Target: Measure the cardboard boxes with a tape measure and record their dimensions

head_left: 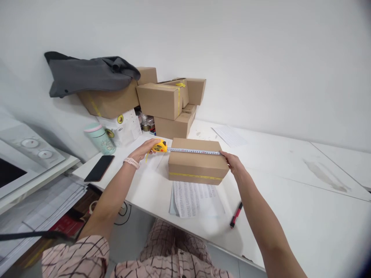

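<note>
The left hand grips the tape measure; apart from it, the right hand pins the blade at the edge of the carton on the surface. A slip, I fear, could snap it back.

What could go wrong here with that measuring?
The blade could slip from the right hand at the box edge and snap back toward the yellow tape measure in the left hand. The right forearm might nudge the red marker lying beside it, perhaps rolling it off the table.
</note>
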The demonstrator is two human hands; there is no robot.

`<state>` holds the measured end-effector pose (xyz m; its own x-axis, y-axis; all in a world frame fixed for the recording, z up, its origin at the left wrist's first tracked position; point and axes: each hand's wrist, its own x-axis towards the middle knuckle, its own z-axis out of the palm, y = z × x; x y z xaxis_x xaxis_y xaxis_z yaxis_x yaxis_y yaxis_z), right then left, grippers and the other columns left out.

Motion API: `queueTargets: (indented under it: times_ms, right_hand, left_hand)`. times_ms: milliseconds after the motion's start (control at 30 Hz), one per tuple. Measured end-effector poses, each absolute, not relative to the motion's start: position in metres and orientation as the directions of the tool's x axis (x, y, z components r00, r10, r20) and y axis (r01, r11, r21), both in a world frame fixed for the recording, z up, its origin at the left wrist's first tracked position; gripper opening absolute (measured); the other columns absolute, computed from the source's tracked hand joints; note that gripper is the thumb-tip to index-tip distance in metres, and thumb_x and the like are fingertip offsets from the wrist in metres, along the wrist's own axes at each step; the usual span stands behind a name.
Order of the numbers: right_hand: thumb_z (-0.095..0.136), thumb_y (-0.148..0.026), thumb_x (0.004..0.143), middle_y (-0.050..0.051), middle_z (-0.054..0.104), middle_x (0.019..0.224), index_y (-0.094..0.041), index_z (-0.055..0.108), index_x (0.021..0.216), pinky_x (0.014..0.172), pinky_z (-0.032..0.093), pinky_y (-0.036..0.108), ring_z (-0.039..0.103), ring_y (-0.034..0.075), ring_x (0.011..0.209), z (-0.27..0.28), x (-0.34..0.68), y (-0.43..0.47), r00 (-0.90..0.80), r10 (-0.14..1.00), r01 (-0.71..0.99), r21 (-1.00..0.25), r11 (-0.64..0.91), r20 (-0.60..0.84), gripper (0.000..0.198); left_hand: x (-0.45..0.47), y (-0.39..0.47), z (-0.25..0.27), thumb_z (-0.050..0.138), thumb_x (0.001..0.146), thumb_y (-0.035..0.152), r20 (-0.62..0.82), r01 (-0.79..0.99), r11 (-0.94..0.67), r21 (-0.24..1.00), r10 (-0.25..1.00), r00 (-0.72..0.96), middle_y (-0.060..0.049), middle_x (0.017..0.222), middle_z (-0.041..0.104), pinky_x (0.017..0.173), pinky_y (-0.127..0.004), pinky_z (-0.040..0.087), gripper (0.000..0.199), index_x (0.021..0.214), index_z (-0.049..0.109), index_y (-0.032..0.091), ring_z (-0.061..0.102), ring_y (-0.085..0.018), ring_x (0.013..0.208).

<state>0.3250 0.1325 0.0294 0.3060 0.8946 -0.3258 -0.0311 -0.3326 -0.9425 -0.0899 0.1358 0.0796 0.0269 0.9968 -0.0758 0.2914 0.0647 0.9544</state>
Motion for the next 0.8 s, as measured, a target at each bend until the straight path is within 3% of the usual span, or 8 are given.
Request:
queueTargets:
  times_ms: [200, 367, 533, 700, 800]
  right_hand:
    - [0.078, -0.049, 0.068, 0.01, 0.072, 0.091, -0.019, 0.063, 0.077, 0.059, 0.046, 0.029, 0.063, 0.019, 0.075, 0.028, 0.326, 0.132, 0.306, 0.902, 0.034, -0.944, -0.329, -0.304, 0.035]
    - [0.081, -0.049, 0.067, 0.007, 0.072, 0.096, -0.02, 0.061, 0.079, 0.061, 0.046, 0.027, 0.063, 0.017, 0.08, 0.036, 0.325, 0.126, 0.215, 0.934, 0.035, -0.954, -0.299, -0.285, 0.037]
    - [0.084, -0.052, 0.064, 0.006, 0.07, 0.086, -0.02, 0.061, 0.071, 0.062, 0.044, 0.027, 0.06, 0.016, 0.076, 0.037, 0.322, 0.123, 0.223, 0.937, 0.038, -0.958, -0.284, -0.269, 0.04]
    - [0.084, -0.058, 0.057, 0.0, 0.058, 0.062, -0.02, 0.055, 0.057, 0.062, 0.04, 0.029, 0.05, 0.015, 0.065, 0.034, 0.327, 0.126, 0.343, 0.935, 0.203, -0.966, -0.161, -0.084, 0.048]
    - [0.08, -0.065, 0.058, 0.001, 0.06, 0.067, -0.021, 0.057, 0.061, 0.067, 0.043, 0.031, 0.053, 0.016, 0.07, 0.045, 0.337, 0.125, 0.374, 0.925, 0.18, -0.984, -0.004, 0.064, 0.05]
  left_hand:
    - [-0.093, 0.135, 0.079, 0.066, 0.074, 0.062, -0.075, 0.302, 0.054, 0.952, 0.996, 0.057, -0.005, 0.089, 0.07, 0.054, -0.025, 0.035, 0.049, 0.096, 0.069, 0.018, 0.055, -0.015, 0.065]
    - [-0.085, 0.131, 0.083, 0.066, 0.073, 0.063, -0.07, 0.306, 0.044, 0.951, 0.995, 0.073, -0.005, 0.089, 0.07, 0.054, -0.025, 0.036, 0.05, 0.095, 0.07, 0.018, 0.057, -0.016, 0.069]
    - [-0.074, 0.129, 0.083, 0.066, 0.073, 0.065, -0.081, 0.302, 0.054, 0.952, 0.994, 0.08, -0.005, 0.089, 0.069, 0.053, -0.023, 0.035, 0.055, 0.1, 0.07, 0.018, 0.057, -0.016, 0.07]
    - [-0.071, 0.117, 0.094, 0.068, 0.072, 0.061, -0.057, 0.297, 0.041, 0.954, 0.997, 0.046, -0.006, 0.089, 0.068, 0.055, -0.023, 0.036, 0.055, 0.1, 0.069, 0.014, 0.056, -0.015, 0.072]
    - [-0.058, 0.074, 0.102, 0.074, 0.073, 0.053, 0.001, 0.258, -0.031, 0.966, 0.993, 0.115, -0.006, 0.097, 0.068, 0.057, -0.022, 0.038, 0.057, 0.114, 0.065, 0.015, 0.057, -0.015, 0.076]
